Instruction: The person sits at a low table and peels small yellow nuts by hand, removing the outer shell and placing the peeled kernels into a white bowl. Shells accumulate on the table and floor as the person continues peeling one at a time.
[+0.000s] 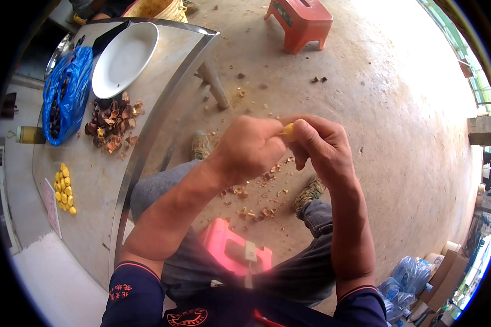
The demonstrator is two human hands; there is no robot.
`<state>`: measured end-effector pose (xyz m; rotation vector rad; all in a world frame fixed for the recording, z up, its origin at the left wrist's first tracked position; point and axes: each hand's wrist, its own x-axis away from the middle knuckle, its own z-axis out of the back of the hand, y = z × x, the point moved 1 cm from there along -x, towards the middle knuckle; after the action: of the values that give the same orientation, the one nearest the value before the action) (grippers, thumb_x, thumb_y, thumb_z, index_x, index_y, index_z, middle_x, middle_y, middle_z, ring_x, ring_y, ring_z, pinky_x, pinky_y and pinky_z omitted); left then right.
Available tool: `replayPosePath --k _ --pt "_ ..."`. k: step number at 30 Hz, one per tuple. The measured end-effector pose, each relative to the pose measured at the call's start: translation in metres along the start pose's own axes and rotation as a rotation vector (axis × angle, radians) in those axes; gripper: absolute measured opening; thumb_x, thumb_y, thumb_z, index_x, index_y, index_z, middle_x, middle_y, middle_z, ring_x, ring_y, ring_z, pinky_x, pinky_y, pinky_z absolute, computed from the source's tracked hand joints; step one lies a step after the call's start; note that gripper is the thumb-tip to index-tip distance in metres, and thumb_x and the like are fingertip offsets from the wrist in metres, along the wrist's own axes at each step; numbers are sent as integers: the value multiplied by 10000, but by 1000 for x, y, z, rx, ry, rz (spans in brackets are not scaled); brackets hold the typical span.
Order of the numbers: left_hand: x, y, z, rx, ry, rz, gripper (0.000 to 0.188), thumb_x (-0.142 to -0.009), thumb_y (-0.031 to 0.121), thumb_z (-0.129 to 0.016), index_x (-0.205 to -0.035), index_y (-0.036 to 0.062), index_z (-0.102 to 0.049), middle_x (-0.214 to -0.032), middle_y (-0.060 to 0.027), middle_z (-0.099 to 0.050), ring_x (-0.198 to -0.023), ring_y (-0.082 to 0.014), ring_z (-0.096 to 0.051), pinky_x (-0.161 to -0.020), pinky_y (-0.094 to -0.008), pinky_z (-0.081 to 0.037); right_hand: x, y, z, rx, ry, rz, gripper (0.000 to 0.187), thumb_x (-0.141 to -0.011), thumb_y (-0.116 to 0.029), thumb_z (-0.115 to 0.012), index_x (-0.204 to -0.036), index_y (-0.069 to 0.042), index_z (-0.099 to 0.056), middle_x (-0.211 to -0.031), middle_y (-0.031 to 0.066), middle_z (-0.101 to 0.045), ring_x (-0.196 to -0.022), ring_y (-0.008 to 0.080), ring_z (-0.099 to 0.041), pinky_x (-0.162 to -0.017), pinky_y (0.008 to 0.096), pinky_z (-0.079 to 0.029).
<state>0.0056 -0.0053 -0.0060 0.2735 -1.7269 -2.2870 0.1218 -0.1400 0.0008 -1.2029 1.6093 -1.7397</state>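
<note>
Both hands meet in front of the body, above the floor (409, 141) and off the table (95, 185). Right hand (323, 143) pinches a small yellow kernel (288, 131) between thumb and curled fingers. Left hand (251, 148) is clenched, its fingertips right against the kernel or just beside it; whether a tool or scrap sits inside the fist, cannot tell.

Risks, as judged:

1. Drop. Grip on the kernel is by fingertips only, and it looks smooth. A twist or a push from the left hand could squirt it out. Nothing is seen underneath to catch it; it would land among the scraps (264, 175) on the floor and get dirty.

2. Damage. Pressing too hard with the right thumb could crack or bruise the kernel.

3. Cut or jab. If the left fist hides a blade, a slip would run toward the right thumb, which is very close.

4. Mixing. Loose kernels (65, 188) and shells (113, 120) lie on the table with no divider between them; a careless sweep of the left forearm could bring them together.
</note>
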Motion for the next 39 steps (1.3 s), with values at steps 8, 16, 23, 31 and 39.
replayPosePath --k 8,16,23,31,39 --pt "1 0 -1 105 -20 3 200 -860 97 -482 -759 -51 -572 -613 -23 -509 -604 -82 -467 -527 -283 -407 0 5 4 -61 -41 -3 363 -988 -254 -536 -1124 55 -669 -791 34 -640 -610 95 -566 -539 248 -462" --pt "-1 2 -1 -9 12 -21 233 -840 142 -502 -744 -43 -606 -608 -194 -549 -549 -257 -562 -540 -379 -461 -1 6 2 -56 -62 -3 368 -998 -243 -518 -1149 65 -651 -813 37 -637 -609 99 -571 -546 248 -467" --pt "0 0 0 -85 0 -89 199 -854 101 -498 -740 -46 -570 -577 -142 -509 -529 -165 -492 -519 -348 -431 0 4 2 -52 -56 -45 369 -992 -250 -526 -1154 56 -653 -837 44 -645 -617 99 -574 -538 246 -470" --pt "-3 2 -2 -84 19 -106 244 -822 162 -510 -704 -30 -601 -611 -239 -557 -535 -369 -589 -546 -441 -475 2 1 1 -83 -54 -60 371 -995 -253 -530 -1157 58 -652 -837 43 -638 -615 102 -578 -524 254 -484" --pt "-2 12 -1 1 -3 -64 210 -841 117 -500 -765 -34 -626 -610 -173 -567 -533 -235 -570 -538 -367 -470 0 6 7 -113 -114 -40 410 -1001 -272 -541 -1238 56 -610 -793 24 -609 -605 100 -577 -555 253 -485"
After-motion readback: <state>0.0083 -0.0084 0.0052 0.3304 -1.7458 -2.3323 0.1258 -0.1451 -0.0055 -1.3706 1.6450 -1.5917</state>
